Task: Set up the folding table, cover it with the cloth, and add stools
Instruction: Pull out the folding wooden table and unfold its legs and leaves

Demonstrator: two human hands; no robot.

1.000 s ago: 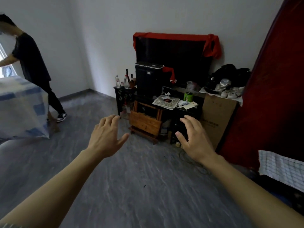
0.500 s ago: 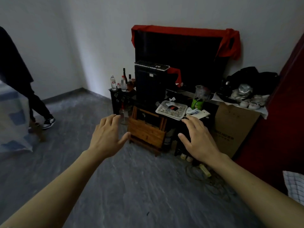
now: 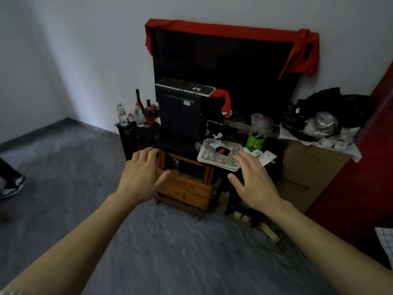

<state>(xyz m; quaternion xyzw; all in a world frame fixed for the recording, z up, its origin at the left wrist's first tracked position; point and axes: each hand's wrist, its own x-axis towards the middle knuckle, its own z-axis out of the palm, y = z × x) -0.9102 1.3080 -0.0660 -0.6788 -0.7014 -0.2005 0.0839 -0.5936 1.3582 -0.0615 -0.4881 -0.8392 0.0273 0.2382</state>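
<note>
The left hand point(image 3: 141, 175) and right hand point(image 3: 253, 184) are being held spread and empty above the folded wooden piece point(image 3: 187, 189), which is standing on the floor point(image 3: 170, 252) against the cabinet point(image 3: 136, 137), long axis crosswise, ahead and below, the left hand being judged nearer.

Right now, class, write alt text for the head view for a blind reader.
Left hand and right hand, both open, reach toward a folded wooden frame before a cluttered cabinet; behind, a television draped in red cloth.
</note>
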